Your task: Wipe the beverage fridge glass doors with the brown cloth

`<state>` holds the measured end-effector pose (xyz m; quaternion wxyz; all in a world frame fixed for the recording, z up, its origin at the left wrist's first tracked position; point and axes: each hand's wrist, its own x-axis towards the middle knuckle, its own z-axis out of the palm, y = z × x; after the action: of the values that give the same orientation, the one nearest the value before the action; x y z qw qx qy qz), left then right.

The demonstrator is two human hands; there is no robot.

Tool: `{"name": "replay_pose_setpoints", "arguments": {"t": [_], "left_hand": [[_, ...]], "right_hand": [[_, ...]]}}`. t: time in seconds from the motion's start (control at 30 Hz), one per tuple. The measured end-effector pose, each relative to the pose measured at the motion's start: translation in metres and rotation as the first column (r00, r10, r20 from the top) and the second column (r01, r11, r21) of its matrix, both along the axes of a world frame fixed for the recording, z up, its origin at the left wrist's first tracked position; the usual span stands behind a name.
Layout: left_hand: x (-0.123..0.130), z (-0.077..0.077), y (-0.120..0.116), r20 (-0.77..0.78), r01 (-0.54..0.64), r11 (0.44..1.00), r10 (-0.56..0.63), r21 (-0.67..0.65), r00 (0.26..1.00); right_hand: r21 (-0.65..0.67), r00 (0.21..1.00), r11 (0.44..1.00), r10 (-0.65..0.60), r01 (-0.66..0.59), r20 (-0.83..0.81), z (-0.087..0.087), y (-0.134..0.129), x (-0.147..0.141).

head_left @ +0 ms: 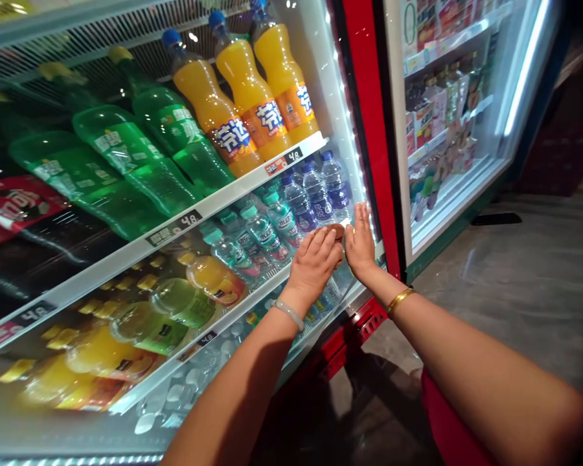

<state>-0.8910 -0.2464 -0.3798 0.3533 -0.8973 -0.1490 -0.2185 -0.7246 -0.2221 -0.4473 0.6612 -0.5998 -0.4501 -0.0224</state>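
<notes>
My left hand (315, 260), with a pale bangle (289, 313) at the wrist, lies against the glass front of a drinks fridge, its fingers stretched and close together. A small brown patch (339, 230) shows past its fingertips; I cannot tell whether it is an object or a reflection. Just to the right, my right hand (361, 244) is flat and upright by the door's edge, fingers extended, with a gold bangle (400, 301) on that wrist. Behind the hands stand small water bottles (319, 194) with purple labels and teal-capped bottles (258, 228).
Large orange soda bottles (252, 90), green soda bottles (121, 145) and dark cola (24, 213) fill the upper shelf. Juice bottles (165, 304) lie lower left. A red frame (369, 84) separates this fridge from a second lit fridge (447, 129). Grey floor (505, 285) lies to the right.
</notes>
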Motion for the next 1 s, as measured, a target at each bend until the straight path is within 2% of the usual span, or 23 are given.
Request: {"name": "replay_pose_setpoints", "arguments": {"t": [0.1,0.2,0.3,0.4,0.47,0.53,0.6,0.67,0.7,0.8,0.87,1.0], "left_hand": [[-0.009,-0.009,-0.006,0.152,-0.08,0.997,0.08,-0.005,0.985],[-0.031,-0.021,-0.012,0.173,-0.043,0.999,0.04,0.015,0.984],[-0.052,-0.019,-0.019,0.168,-0.013,1.0,0.013,-0.004,0.986],[-0.057,-0.015,-0.026,0.329,-0.057,0.998,0.057,-0.009,0.943],[-0.057,-0.022,-0.028,0.4,-0.091,0.996,0.083,0.001,0.913],[-0.062,-0.032,-0.029,0.349,-0.068,0.997,0.053,0.031,0.936],[-0.075,-0.037,-0.031,0.229,-0.013,0.999,0.001,0.05,0.973],[-0.092,-0.034,-0.034,0.175,-0.016,0.999,0.01,0.033,0.985],[-0.099,-0.03,-0.038,0.201,-0.044,0.999,0.039,0.02,0.979],[-0.111,-0.021,-0.05,0.39,-0.167,0.986,0.163,-0.026,0.906],[-0.112,-0.024,-0.055,0.462,-0.217,0.976,0.206,-0.03,0.863],[-0.12,-0.035,-0.059,0.408,-0.218,0.976,0.191,0.019,0.893]], "right_hand": [[0.044,0.998,0.999,0.029,-0.031,0.05,0.005,-0.004,-0.015],[0.067,0.984,0.993,0.083,-0.095,0.157,0.007,-0.012,-0.037],[0.052,0.977,0.995,0.075,-0.087,0.2,0.006,-0.018,-0.052],[0.033,0.976,0.998,0.048,-0.057,0.214,0.008,-0.02,-0.059],[0.023,0.975,0.998,0.054,-0.06,0.215,0.009,-0.021,-0.063],[0.02,0.974,0.997,0.071,-0.077,0.215,0.01,-0.022,-0.067],[0.031,0.972,0.996,0.076,-0.085,0.224,0.01,-0.023,-0.071],[0.049,0.97,0.995,0.07,-0.083,0.233,0.009,-0.024,-0.074],[0.055,0.97,0.995,0.066,-0.081,0.233,0.01,-0.024,-0.075],[0.062,0.966,0.994,0.072,-0.09,0.247,0.013,-0.028,-0.082],[0.075,0.936,0.986,0.114,-0.147,0.333,0.017,-0.035,-0.092],[0.093,0.811,0.943,0.222,-0.321,0.542,0.019,-0.05,-0.122]]}}
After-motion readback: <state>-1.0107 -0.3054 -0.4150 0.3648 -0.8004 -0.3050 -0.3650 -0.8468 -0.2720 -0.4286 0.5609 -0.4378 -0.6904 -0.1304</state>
